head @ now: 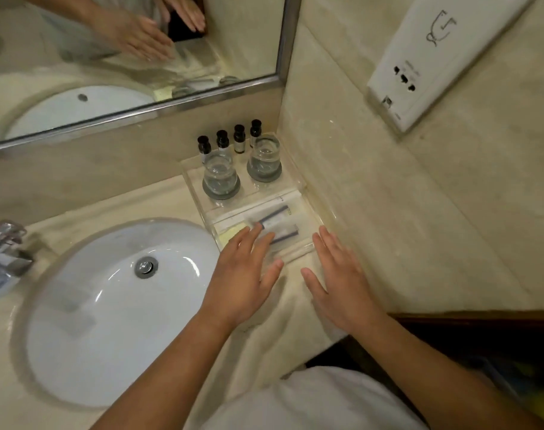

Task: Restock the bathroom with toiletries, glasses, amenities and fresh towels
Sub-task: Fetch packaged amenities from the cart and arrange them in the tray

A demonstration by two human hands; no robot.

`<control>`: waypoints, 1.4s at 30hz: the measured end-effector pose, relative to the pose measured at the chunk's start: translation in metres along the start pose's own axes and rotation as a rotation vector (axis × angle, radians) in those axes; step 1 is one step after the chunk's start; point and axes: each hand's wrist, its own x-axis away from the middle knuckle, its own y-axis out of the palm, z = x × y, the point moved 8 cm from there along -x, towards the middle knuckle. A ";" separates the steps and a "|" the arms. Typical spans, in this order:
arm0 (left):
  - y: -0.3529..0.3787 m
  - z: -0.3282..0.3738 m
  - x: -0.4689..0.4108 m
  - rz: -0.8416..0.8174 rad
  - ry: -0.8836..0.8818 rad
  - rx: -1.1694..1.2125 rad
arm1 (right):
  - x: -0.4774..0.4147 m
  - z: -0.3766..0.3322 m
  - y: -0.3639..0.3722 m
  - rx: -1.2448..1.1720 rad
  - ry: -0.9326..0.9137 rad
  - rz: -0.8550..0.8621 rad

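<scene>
**A:** What are the hands doing?

**B:** Both are lying flat and released, gripping nothing. The left hand [242,280] is stretching its fingers [245,240] over the blue-striped packets [276,212]. I cannot tell whether they are touching the wrap. The right hand [342,287] is hovering alongside, with its fingertips at the near right corner of the clear acrylic tray [300,181], close to the wall.

**A:** What is worrying you?

**B:** A careless push from the left fingers could be skewing the packets or crumpling the yellow sachet [230,234] just left of those fingertips. A shove on the tray itself could be rocking the two glasses [220,178] beyond the fingertips off their grey coasters [221,195]. The basin [109,305] is also sitting right beside the left hand, ready to catch anything knocked sideways off the worktop [280,321].

**A:** And what is the tray holding?

**B:** The near compartment, under the fingers, is holding the packets and sachet. The far one is carrying the glasses on coasters. Past them, four black-capped toiletry bottles [222,141] are standing in a row.
</scene>
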 end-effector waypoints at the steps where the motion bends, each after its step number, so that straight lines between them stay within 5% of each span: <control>1: 0.001 0.006 0.008 -0.007 0.013 -0.012 | 0.012 0.001 0.001 0.014 0.012 0.009; 19: 0.039 0.129 0.111 -0.152 0.306 -0.140 | 0.195 0.031 0.006 -0.050 0.226 0.088; 42: 0.204 0.472 0.184 -0.272 0.711 -0.153 | 0.465 0.298 -0.092 -0.031 0.649 0.401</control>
